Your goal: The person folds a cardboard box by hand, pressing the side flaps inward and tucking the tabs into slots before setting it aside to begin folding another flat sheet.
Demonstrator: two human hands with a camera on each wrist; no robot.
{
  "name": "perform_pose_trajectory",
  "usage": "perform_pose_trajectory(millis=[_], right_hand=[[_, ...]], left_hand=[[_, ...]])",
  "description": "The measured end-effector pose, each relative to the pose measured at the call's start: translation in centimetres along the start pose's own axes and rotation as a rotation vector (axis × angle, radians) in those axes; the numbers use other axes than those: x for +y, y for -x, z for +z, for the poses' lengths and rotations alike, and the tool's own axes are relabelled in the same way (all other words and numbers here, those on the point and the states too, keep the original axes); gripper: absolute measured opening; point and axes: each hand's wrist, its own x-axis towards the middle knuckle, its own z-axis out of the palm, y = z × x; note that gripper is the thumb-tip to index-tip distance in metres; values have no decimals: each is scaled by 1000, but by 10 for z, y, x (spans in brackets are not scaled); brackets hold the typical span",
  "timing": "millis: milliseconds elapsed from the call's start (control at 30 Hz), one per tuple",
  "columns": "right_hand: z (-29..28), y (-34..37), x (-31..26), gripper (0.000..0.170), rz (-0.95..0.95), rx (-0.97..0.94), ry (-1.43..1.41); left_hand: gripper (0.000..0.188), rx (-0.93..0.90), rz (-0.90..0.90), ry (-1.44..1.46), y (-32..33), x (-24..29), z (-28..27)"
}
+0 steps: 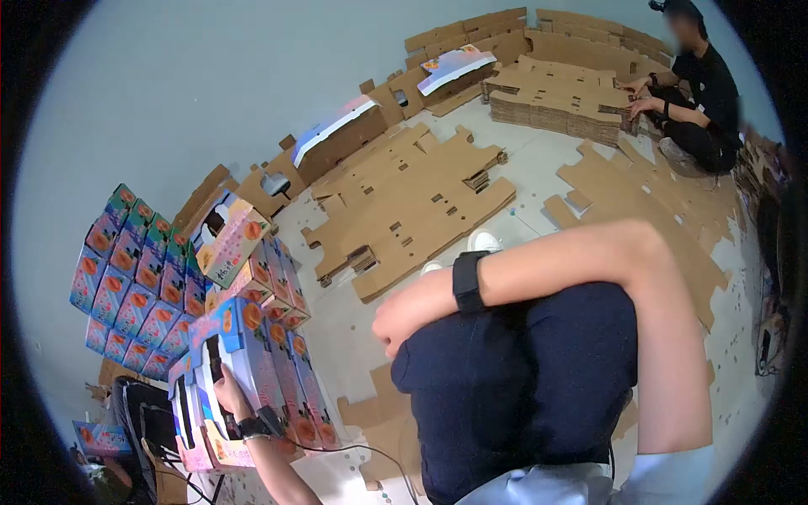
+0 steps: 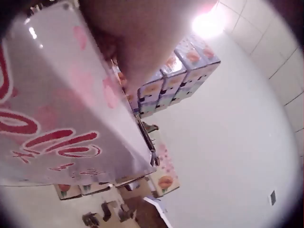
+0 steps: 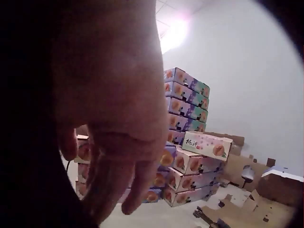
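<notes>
My left hand (image 1: 229,394) grips a peach carton (image 1: 261,370) at the dark slot in its top, with the thumb lying over the edge. That carton is blue, purple and pink with printed peaches and sits on the near stack at the left. In the left wrist view, the carton's pale side (image 2: 71,109) with red lettering fills the left part, and the hand (image 2: 137,38) comes down beside it; its fingertips are hidden. My right hand (image 1: 412,316) is in front of my knees, holding nothing. The right wrist view shows that hand (image 3: 118,118) with its fingers hanging loosely downward.
A tall stack of peach cartons (image 1: 139,286) stands against the wall. Behind the near stack, a pink carton (image 1: 234,247) lies askew on others. Flattened cardboard (image 1: 412,202) covers much of the floor, with a thick pile (image 1: 555,97) beside a seated person (image 1: 707,93). A black cable (image 1: 370,448) trails nearby.
</notes>
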Motion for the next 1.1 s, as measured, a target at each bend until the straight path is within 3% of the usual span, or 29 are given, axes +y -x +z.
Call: perform_pose_trajectory(millis=[167,233,300,367,433,500,567,600,733,867,1033,1100], right_hand=[[9,-5,2,35,-27,146,-134],[2,-4,-16,32,-44,190,-88],[-7,1,-37,30,-132,417,1],[-10,5,-49,25,-159,479,7],[-7,0,-46,19,-417,889,241],[-4,10,-43,22,-438,922,407],[2,20,-35,26,-308,1004,590],[5,26,-29,26,-305,988,603],[23,46,5,65,27,788,686],[32,62,21,63,185,617,703],[38,76,21,50,72,442,679],[41,79,21,46,-124,377,579]], left_hand=[[60,107,234,374,22,29,-67],[56,142,426,306,32,64,-99],[50,156,516,276,42,105,-115],[43,206,633,240,65,160,-120],[41,178,638,-55,86,211,-118],[45,146,855,1,103,251,-97],[47,-17,974,-66,124,297,-78],[48,-107,1026,-70,128,314,-64],[52,-415,1189,-38,144,366,-8],[55,-644,1190,-37,175,363,11],[56,-752,1102,0,212,334,17],[55,-840,1102,37,222,323,13]])
